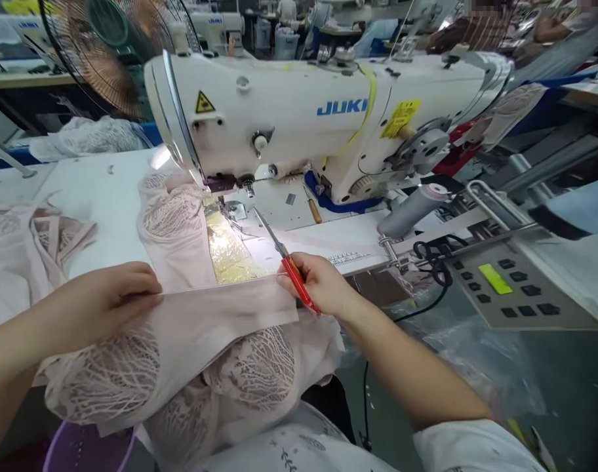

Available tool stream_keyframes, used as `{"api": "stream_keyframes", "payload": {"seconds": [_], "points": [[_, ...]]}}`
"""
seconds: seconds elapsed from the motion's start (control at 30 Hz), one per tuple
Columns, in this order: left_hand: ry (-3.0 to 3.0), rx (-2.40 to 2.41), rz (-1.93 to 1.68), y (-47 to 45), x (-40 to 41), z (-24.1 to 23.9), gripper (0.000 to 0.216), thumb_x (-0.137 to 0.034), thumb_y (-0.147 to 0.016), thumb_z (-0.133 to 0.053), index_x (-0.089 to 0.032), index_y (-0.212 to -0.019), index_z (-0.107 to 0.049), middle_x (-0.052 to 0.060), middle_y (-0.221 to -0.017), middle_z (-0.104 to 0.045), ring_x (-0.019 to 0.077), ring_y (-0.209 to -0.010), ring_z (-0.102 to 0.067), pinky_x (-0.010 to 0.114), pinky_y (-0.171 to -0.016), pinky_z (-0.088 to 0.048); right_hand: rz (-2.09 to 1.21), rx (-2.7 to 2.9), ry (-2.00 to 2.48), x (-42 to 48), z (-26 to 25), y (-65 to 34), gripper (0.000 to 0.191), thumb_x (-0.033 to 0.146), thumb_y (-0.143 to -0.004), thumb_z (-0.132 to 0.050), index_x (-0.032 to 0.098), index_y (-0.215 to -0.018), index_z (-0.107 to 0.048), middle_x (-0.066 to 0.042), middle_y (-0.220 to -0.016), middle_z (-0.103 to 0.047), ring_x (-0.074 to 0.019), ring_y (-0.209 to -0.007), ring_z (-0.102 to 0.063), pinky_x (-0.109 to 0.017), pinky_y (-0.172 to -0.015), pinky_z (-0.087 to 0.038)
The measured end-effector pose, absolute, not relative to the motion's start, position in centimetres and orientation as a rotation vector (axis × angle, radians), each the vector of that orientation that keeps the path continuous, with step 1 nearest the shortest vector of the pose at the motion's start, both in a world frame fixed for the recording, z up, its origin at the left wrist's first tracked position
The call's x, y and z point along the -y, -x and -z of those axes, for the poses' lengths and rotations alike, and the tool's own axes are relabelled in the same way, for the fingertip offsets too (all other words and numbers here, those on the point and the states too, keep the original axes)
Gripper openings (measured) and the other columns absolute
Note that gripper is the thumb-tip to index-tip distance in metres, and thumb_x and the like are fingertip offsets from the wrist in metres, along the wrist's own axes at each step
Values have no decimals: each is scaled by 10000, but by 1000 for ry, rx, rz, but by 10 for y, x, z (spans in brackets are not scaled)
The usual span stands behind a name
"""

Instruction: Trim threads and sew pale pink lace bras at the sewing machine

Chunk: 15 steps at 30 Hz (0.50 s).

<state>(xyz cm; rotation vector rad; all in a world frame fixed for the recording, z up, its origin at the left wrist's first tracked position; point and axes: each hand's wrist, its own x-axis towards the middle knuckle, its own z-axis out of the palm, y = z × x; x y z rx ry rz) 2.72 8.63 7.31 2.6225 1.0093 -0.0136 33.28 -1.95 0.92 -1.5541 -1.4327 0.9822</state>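
My left hand (117, 298) is closed on the top edge of a pale pink bra (220, 311) with lace cups, which hangs over the table's front edge and my lap. At the other end of that edge, my right hand (321, 282) pinches the fabric. The same hand holds a pair of red-handled scissors (296, 278), blades pointing up and left toward the needle area. Another pink lace-cupped piece (176, 223) lies under the head of the white sewing machine (279, 111), beside a shiny gold plate (230, 249).
More pink pieces (14, 249) lie at the left. A fan (107, 46) stands behind them. On the right are a grey thread cone (412, 210), a metal tape guide (496, 203) and a control panel (496, 282). A purple bin (90, 449) sits below left.
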Motion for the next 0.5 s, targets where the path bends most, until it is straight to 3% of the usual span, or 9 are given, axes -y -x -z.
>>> {"api": "stream_keyframes", "payload": {"seconds": [0.1, 0.3, 0.5], "points": [[-2430, -972, 226, -38, -106, -80, 310, -411, -865, -435, -190, -737, -611, 27, -819, -602, 162, -713, -556, 257, -666, -423, -956, 1498, 1619, -3, -16, -338, 185, 249, -700, -586, 207, -633, -419, 52, -549, -444, -115, -511, -418, -231, -482, -304], [-2329, -943, 216, -41, -116, -63, 311, -416, -860, -446, -187, -712, -596, 26, -775, -621, 163, -693, -565, 241, -646, -459, -1126, 1613, 1535, -25, -18, -344, 177, 270, -715, -602, 204, -663, -447, 30, -586, -541, -138, -544, -531, -234, -498, -383], [-2317, -823, 67, -30, -116, -51, 298, -340, -908, -422, -198, -737, -621, 11, -783, -641, 142, -691, -600, 199, -636, -485, -1012, 1689, 1539, -27, -15, -346, 295, 198, -677, -619, 203, -562, -347, 60, -540, -398, -103, -522, -376, -221, -492, -276]]}}
